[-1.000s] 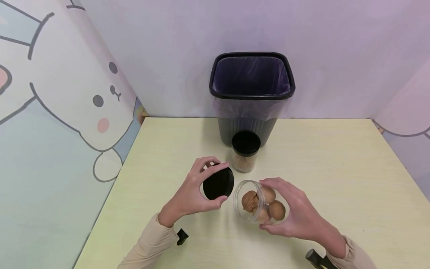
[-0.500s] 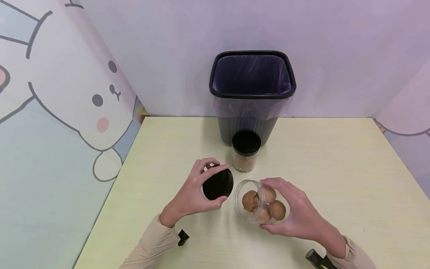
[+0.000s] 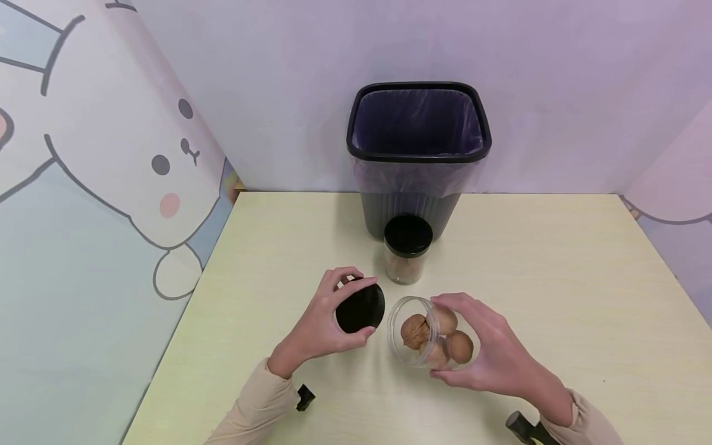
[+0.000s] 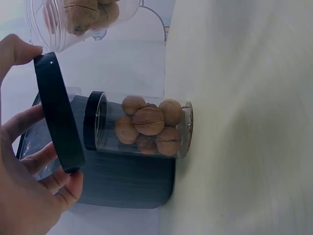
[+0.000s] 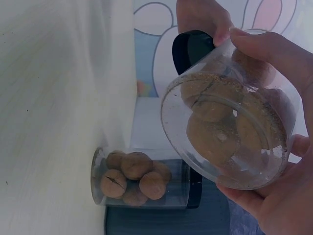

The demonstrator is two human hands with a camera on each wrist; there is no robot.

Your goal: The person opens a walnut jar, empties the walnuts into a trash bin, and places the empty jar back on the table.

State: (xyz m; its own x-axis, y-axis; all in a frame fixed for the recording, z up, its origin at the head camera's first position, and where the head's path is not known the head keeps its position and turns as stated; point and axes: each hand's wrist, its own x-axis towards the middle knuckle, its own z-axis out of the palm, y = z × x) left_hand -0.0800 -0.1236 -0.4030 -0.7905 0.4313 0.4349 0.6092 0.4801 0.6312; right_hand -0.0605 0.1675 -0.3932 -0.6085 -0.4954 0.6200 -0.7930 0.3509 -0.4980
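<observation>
Evidently a good deal of the right hand (image 3: pixel 495 352) is hidden in the head view: thumb and forefinger show at the near and far sides of a clear screw-top jar (image 3: pixel 392 332), while the other fingers are lost behind it. The right wrist view shows some of them against the jar's far wall. Both beige sleeves (image 3: pixel 253 402) run out of the near edge of the head view, and the left wrist view cuts off part of the jar. At least four walnuts (image 3: pixel 415 331) can be counted inside; whether others sit behind them is hard to say. The left hand (image 3: pixel 322 318) pinches a black lid (image 3: pixel 360 307) by its edge, thumb on the near side and fingers on the far side; its face is too dark to make out any detail.

The jar sits to the left of the right palm, gripped around its body, tilted and raised off the pale wooden table (image 3: pixel 556 278), its uncovered mouth facing left. The lid is held to the right of the left palm, just beside that mouth, with a narrow gap between them in the head view.

Beyond both hands, a second, capped jar (image 3: pixel 405 268) stands upright, its walnuts dim from above but plain in both wrist views. It partly hides the lined waste bin (image 3: pixel 384 213) behind it.
</observation>
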